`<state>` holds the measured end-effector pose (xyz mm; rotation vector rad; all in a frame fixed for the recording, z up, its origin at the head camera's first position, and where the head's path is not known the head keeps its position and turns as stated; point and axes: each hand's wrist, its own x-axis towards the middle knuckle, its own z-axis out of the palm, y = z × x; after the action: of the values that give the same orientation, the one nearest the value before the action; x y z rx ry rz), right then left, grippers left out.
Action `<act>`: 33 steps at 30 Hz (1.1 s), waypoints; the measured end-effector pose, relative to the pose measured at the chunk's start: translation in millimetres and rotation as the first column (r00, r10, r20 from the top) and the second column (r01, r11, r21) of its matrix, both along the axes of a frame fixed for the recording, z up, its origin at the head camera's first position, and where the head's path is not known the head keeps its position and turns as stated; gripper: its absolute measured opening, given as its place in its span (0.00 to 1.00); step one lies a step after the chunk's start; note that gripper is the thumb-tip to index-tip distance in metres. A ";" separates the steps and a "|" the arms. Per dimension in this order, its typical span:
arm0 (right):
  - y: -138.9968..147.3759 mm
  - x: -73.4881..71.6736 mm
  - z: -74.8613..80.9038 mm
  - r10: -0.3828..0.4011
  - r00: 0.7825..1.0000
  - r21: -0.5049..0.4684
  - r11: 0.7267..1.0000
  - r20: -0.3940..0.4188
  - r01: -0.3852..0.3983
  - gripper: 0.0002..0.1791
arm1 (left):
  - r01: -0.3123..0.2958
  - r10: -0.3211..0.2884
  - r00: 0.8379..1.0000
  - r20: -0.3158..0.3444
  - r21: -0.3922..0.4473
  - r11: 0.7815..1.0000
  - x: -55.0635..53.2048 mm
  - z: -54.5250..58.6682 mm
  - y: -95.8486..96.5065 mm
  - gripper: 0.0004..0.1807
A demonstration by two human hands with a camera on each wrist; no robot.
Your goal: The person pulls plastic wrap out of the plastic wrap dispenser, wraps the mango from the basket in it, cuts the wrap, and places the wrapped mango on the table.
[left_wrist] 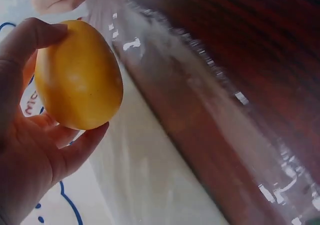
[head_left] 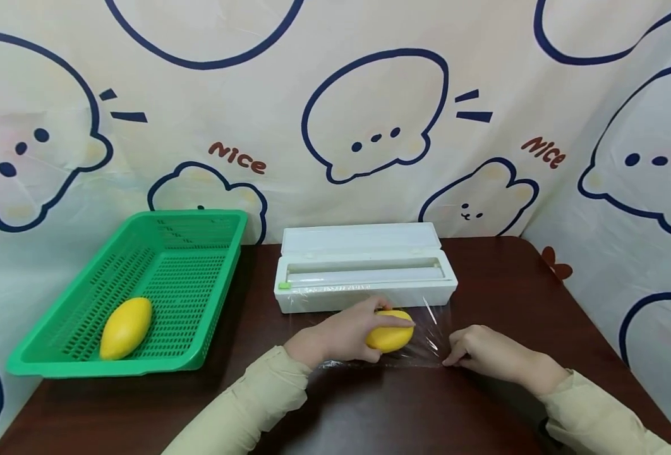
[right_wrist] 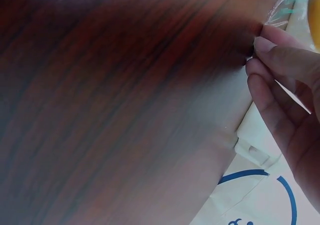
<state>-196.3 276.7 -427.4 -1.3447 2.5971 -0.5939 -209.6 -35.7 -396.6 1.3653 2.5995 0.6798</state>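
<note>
Left hand [head_left: 344, 333] gripped one lemon [head_left: 389, 340], long axis roughly sideways; right hand [head_left: 486, 354] pinched film [head_left: 426, 335]; second lemon [head_left: 126, 328] lay in one basket [head_left: 108, 368].

The film [left_wrist: 200, 92] is glossy plastic, the table [head_left: 415, 411] wood-grained.

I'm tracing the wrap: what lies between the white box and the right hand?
Clear film, pinched by the right hand; the head view shows it.
</note>
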 end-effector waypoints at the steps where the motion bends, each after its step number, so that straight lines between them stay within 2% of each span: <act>1: -0.2 0.3 0.2 -0.002 1.000 0.001 1.000 0.005 0.002 0.16 | -0.003 0.002 1.000 -0.027 -0.022 1.000 0.2 -2.3 0.6 0.39; 5: -1.3 -0.4 2.5 -0.005 1.000 0.010 1.000 0.001 0.005 0.17 | -0.040 0.029 0.994 -0.103 -0.107 0.993 0.1 -7.5 2.3 0.40; 7: -1.3 -1.8 2.9 0.003 1.000 0.014 1.000 0.001 -0.003 0.17 | -0.044 0.030 0.993 -0.113 -0.123 0.991 -0.5 -8.4 3.3 0.40; 18: -1.0 -1.4 1.1 -0.002 1.000 0.024 1.000 0.009 0.002 0.16 | -0.046 0.035 0.997 -0.074 -0.150 0.988 -1.1 -15.5 3.4 0.40; 27: -6.4 2.0 3.5 0.041 0.994 0.101 0.994 -0.104 -0.030 0.14 | -0.054 0.048 0.998 -0.044 -0.148 0.987 -2.7 -15.5 5.0 0.43; 33: -8.8 1.5 8.7 0.061 0.979 0.117 0.992 -0.195 -0.038 0.16 | -0.077 0.075 0.997 -0.025 -0.122 0.990 -4.8 -13.6 7.6 0.38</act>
<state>-194.8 267.9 -418.7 -1.4966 2.6941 -0.3148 -214.4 -28.2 -410.2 1.2500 2.6718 0.5085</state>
